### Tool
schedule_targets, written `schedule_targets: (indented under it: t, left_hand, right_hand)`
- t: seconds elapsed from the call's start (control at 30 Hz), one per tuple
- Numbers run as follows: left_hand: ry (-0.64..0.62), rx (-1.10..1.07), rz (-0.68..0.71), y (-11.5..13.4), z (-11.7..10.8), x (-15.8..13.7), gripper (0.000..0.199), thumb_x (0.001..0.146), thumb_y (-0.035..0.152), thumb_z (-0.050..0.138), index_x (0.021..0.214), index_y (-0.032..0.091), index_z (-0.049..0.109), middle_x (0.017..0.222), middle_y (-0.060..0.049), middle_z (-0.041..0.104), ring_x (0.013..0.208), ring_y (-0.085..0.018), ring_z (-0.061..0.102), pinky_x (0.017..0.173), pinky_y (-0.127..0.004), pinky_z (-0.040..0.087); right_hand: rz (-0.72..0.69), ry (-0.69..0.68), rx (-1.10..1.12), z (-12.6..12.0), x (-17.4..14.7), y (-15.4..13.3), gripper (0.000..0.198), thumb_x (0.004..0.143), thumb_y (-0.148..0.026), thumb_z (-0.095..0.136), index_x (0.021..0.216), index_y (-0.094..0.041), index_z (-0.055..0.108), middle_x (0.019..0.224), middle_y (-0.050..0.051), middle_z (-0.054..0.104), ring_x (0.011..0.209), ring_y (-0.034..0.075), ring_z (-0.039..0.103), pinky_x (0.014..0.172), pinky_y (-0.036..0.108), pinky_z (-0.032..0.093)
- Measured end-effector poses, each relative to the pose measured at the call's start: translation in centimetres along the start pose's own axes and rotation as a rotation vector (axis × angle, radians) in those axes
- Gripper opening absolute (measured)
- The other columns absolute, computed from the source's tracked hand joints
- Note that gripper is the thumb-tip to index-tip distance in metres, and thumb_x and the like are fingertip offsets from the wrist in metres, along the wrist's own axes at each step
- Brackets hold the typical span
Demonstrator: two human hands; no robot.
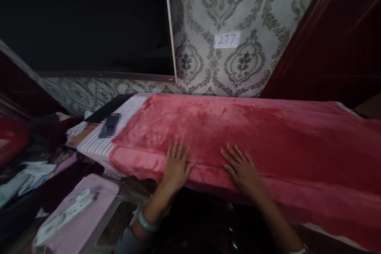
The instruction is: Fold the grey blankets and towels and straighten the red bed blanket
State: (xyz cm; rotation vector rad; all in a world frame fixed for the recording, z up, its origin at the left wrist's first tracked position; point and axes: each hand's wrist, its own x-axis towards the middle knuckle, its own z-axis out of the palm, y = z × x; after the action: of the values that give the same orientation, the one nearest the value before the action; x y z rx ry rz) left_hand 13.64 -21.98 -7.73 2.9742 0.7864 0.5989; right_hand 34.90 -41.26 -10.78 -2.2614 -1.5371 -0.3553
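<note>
A red plush blanket [205,127] lies spread over a long surface, with a pinkish sheen where its pile is brushed. My left hand [176,166] rests flat on its near edge, fingers spread and pointing away from me. To the right, my right hand [241,168] also lies palm down on the blanket, its fingers apart. Neither hand grips anything. The blanket's near side hangs over the front edge below my hands. A striped cloth [101,143] shows from under its left end, and a blurred-out dark item [109,125] lies on those stripes.
A large dark screen [89,20] hangs on the patterned wall [220,63], beside a paper label reading 277 [227,40]. At lower left, a white power strip [65,216] lies on a pink board [98,190]. Piled clothes [35,174] fill the far left.
</note>
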Motion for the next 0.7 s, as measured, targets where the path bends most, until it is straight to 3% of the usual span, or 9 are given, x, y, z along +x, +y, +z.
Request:
schedule_targets:
  t: [0.1,0.17,0.27,0.37,0.47,0.57,0.7]
  left_hand:
    - [-0.017,-0.090,-0.002,-0.2,-1.6,-0.3,0.047,0.099,0.042,0.044,0.138,0.020,0.059,0.144,-0.013,0.058,0.138,-0.029,0.049,0.116,-0.054,0.038]
    - [-0.005,-0.127,-0.017,-0.7,-3.0,0.6,0.044,0.101,0.037,0.038,0.137,0.020,0.059,0.140,-0.011,0.062,0.136,-0.025,0.052,0.118,-0.052,0.036]
    - [0.056,-0.060,-0.102,-2.2,-4.7,3.3,0.049,0.100,0.038,0.040,0.143,0.017,0.052,0.149,-0.014,0.053,0.145,-0.027,0.041,0.122,-0.055,0.028]
    - [0.050,0.033,-0.236,-3.9,-4.9,5.6,0.061,0.097,0.043,0.048,0.150,0.014,0.043,0.158,-0.020,0.038,0.150,-0.035,0.029,0.121,-0.062,0.024]
    - [-0.061,0.087,-0.330,-5.0,-3.7,5.6,0.064,0.095,0.048,0.051,0.151,0.018,0.044,0.161,-0.021,0.032,0.151,-0.041,0.025,0.118,-0.068,0.023]
    - [-0.121,0.105,-0.366,-5.4,-2.5,3.7,0.061,0.095,0.052,0.049,0.149,0.023,0.048,0.161,-0.018,0.034,0.150,-0.042,0.025,0.117,-0.069,0.022]
    - [-0.063,0.016,-0.357,-5.2,-2.3,0.1,0.058,0.095,0.047,0.052,0.148,0.025,0.049,0.159,-0.015,0.039,0.150,-0.037,0.028,0.121,-0.063,0.022]
  right_hand:
    - [-0.027,0.046,0.040,-0.1,-0.7,0.3,0.048,0.103,-0.047,0.035,0.144,-0.032,0.055,0.149,0.005,0.052,0.137,0.032,0.047,0.104,0.056,0.042]
    - [-0.034,0.084,0.090,-0.7,-0.1,0.4,0.047,0.104,-0.047,0.032,0.128,-0.029,0.069,0.134,0.007,0.065,0.127,0.031,0.057,0.103,0.057,0.043]
    - [-0.058,0.139,0.180,-1.8,2.9,-0.5,0.048,0.104,-0.044,0.031,0.114,-0.027,0.075,0.117,0.007,0.074,0.115,0.028,0.064,0.107,0.055,0.041]
    - [-0.126,0.121,0.219,-1.9,6.9,-3.2,0.048,0.103,-0.041,0.034,0.135,-0.021,0.064,0.135,0.010,0.064,0.128,0.028,0.056,0.111,0.051,0.039]
    - [-0.176,-0.032,0.156,-0.5,9.0,-6.4,0.052,0.101,-0.040,0.040,0.149,-0.021,0.050,0.155,0.010,0.044,0.143,0.031,0.039,0.113,0.054,0.036]
    - [-0.219,-0.198,0.061,1.3,8.3,-8.4,0.053,0.099,-0.042,0.047,0.151,-0.030,0.047,0.160,0.007,0.037,0.147,0.033,0.032,0.115,0.061,0.028]
    - [-0.268,-0.220,0.007,2.8,6.0,-8.1,0.053,0.099,-0.042,0.044,0.152,-0.033,0.044,0.159,0.005,0.039,0.145,0.032,0.035,0.114,0.060,0.029]
